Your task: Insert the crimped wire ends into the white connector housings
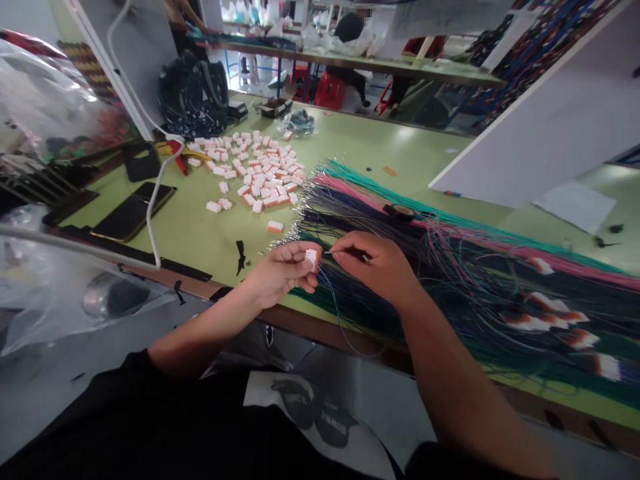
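My left hand (pixel 287 270) pinches a white and orange connector (pixel 313 259) near the table's front edge. A thin wire (pixel 337 313) hangs in a loop below the connector. Close to its right side, my right hand (pixel 367 263) has thumb and forefinger pressed together on a thin wire end (pixel 331 252), which points at the connector. Beneath and beyond my hands lie long bundles of wires (pixel 370 207) in green, pink, dark blue and black. A pile of loose white and orange connectors (pixel 265 170) is spread on the green table (pixel 200 230) to the left.
A phone (pixel 134 212), a white cable (pixel 154 213) and pliers (pixel 181 159) lie at the left. Connectors joined to wires (pixel 545 313) are at the right. A dark roll of tape (pixel 400 211) sits on the wires. A white panel (pixel 540 120) slants at the back right.
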`<state>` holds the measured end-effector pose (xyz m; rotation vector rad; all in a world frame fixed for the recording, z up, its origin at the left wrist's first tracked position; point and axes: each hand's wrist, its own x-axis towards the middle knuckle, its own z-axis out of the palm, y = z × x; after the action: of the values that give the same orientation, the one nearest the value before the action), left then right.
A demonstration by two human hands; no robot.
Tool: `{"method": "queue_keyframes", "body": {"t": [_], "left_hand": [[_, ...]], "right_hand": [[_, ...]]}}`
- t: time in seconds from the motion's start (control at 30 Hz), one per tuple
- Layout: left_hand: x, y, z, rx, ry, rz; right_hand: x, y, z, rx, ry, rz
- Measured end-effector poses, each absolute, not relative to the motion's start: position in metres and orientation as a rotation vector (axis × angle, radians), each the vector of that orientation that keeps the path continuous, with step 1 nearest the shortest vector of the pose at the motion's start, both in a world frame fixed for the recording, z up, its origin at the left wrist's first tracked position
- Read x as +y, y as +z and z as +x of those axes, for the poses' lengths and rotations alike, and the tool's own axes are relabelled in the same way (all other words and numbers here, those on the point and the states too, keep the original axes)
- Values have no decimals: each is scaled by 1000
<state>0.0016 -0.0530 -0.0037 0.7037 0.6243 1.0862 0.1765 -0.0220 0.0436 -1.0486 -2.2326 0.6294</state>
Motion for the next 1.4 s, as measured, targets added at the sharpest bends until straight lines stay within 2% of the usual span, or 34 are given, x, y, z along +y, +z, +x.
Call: {"method": "queue_keyframes", "body": {"t": [0.53,0.73,1.4], "left_hand": [[-52,-10,5,649,1127,802],[-53,-9,7,740,1141,925],[-55,-8,10,808,1132,970]], "right_hand": [[-27,34,178,-2369,420,-1098],[-28,35,176,-2394,454,-1247],[-30,33,171,-2367,452,-1340]]}}
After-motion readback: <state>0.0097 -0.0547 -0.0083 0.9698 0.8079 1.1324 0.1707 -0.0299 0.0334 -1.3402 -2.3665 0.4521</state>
